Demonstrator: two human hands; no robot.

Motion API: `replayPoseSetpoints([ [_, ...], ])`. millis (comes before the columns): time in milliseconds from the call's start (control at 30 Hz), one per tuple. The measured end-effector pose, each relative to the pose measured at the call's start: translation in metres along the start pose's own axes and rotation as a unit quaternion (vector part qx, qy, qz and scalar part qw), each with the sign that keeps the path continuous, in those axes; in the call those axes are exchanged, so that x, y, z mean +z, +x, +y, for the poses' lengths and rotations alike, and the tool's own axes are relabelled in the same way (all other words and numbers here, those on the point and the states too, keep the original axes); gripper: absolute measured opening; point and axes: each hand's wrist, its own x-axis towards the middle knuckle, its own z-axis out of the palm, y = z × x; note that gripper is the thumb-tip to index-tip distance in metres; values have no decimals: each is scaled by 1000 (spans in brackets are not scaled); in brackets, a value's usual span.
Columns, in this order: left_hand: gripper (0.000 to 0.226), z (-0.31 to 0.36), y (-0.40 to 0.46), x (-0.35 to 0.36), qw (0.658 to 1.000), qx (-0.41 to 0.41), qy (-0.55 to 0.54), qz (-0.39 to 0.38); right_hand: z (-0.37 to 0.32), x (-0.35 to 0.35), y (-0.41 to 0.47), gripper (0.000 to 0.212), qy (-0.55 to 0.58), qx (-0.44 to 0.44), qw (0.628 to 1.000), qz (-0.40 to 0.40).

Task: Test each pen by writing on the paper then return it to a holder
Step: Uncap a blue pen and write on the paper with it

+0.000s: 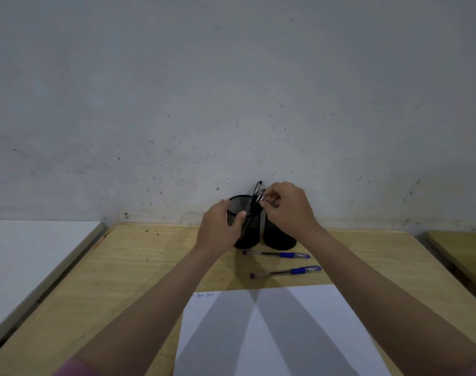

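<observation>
Head view: left hand [220, 226] round cylindrical black mesh holder [245, 221], right hand [288, 207] pinching slim pen [261, 198].

- 2 black mesh holders [246, 229] [280, 237] stand side by side at the table's [150, 267] far edge, close against the wall [231, 104], leaving no room to pass behind them.
- The left hand [220, 226] wraps the left holder; the right hand [288, 204] covers the right holder's mouth, pinching a black pen [259, 198].
- 2 blue pens [277, 254] [285, 272] lie across the strip between holders and paper [272, 335].
- Bare tabletop lies left of the holders and right of them.
</observation>
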Motion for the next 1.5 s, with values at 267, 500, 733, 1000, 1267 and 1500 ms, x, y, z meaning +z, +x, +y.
replayPoseSetpoints([
  [267,64,-22,-66,-43,993,0,38,-114,-3,-15,-47,7,-53,27,985,-163],
  [500,76,-56,-130,-78,964,-45,158,-210,11,-16,-88,32,-302,31,914,-267],
  [733,78,-80,-162,-84,954,-37,219,-201,20,-5,-107,25,-392,5,883,-259],
  [1000,76,-78,-160,-83,983,-82,114,-122,-20,-13,-113,7,3,45,997,-55],
  [1267,46,-13,-149,-67,994,39,-97,-15,-86,-10,-131,12,464,266,845,-5],
  [1500,26,15,-143,-60,980,60,-190,24,-94,-14,-146,10,475,239,846,-33],
])
